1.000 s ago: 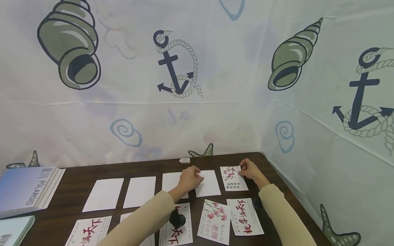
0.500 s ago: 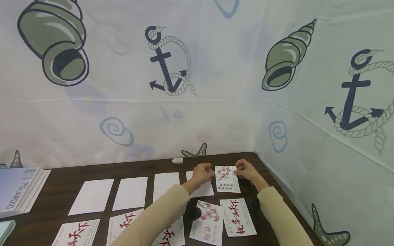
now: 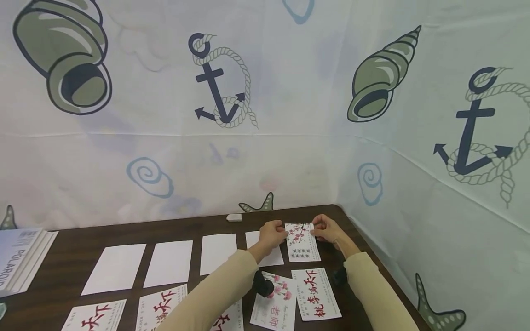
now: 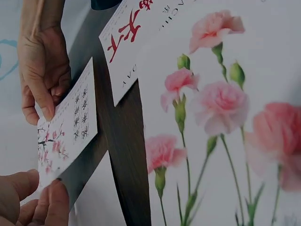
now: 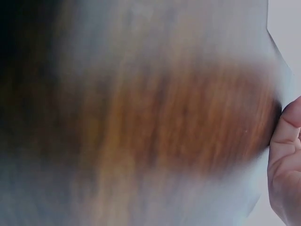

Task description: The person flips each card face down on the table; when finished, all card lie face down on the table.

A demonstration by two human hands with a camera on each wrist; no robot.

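- Blossom card (image 3: 302, 241) lies at the far right of the back row on the table (image 3: 74, 257), both your hands at its far end.
- Left hand (image 3: 272, 232) pinches the far left corner; in the left wrist view the thumb and finger clamp that corner (image 4: 47, 193).
- Right hand (image 3: 327, 228) pinches the far right edge, fingertips curled on it.
- Card looks thin, light and glossy, probably slippery and easy to crease; take it by edges or corners, not the flat face.
- Blank cards (image 3: 169, 263) are plain white rectangles; the carnation card (image 3: 275, 305) lies in the nearer row.
- Table is dark woodgrain, smooth.
- Right wrist view is blurred.
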